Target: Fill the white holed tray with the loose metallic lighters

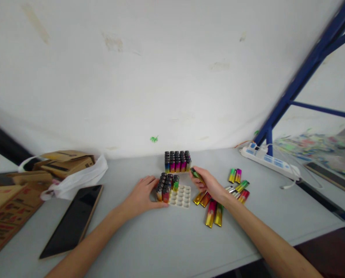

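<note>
A white tray [184, 197] with round holes lies on the grey table, partly filled on its left side with several upright colourful lighters [167, 184]. My left hand [141, 195] rests against the tray's left side, fingers curved around it. My right hand [208, 183] hovers just right of the tray, pinching a green lighter [196, 173] in its fingertips. Behind the tray stands a full block of lighters [177, 161]. Several loose lighters [214, 211] lie on the table under and to the right of my right hand.
A dark tablet [73, 220] lies at the left. Cardboard boxes [63, 162] and a white plastic bag [79, 177] sit at the back left. A white power strip [269, 162] runs along the back right, beside a blue metal frame [294, 88].
</note>
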Action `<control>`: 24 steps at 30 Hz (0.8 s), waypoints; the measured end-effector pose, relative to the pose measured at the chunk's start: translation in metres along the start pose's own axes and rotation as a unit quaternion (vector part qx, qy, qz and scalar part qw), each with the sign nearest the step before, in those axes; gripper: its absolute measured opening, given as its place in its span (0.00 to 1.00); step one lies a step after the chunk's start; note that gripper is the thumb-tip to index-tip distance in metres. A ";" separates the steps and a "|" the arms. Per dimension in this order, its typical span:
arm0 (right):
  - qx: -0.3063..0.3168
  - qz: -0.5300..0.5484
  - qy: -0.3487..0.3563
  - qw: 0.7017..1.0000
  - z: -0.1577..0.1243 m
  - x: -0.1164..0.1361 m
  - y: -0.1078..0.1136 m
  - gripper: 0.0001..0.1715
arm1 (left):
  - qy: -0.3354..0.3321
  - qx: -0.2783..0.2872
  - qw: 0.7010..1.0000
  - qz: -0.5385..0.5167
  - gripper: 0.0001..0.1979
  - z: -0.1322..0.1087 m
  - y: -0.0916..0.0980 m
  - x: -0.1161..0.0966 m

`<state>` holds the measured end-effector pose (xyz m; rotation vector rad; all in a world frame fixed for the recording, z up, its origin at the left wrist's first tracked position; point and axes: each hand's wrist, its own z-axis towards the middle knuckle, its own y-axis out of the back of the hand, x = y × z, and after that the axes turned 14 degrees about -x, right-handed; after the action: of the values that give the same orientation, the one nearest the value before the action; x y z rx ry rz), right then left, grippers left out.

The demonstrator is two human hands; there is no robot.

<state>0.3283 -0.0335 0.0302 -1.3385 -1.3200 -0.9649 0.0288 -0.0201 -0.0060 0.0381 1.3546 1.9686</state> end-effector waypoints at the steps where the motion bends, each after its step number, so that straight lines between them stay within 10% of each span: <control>1: -0.001 0.008 -0.008 1.000 0.001 -0.001 0.000 0.30 | -0.001 -0.001 1.000 0.000 0.39 0.000 0.000 0.000; 24: 0.032 0.089 -0.040 0.995 0.007 -0.006 -0.005 0.23 | -0.007 -0.005 1.000 -0.003 0.38 -0.001 -0.001 0.002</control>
<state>0.3224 -0.0286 0.0235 -1.4315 -1.2578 -0.7491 0.0275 -0.0192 -0.0076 0.0429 1.3351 1.9666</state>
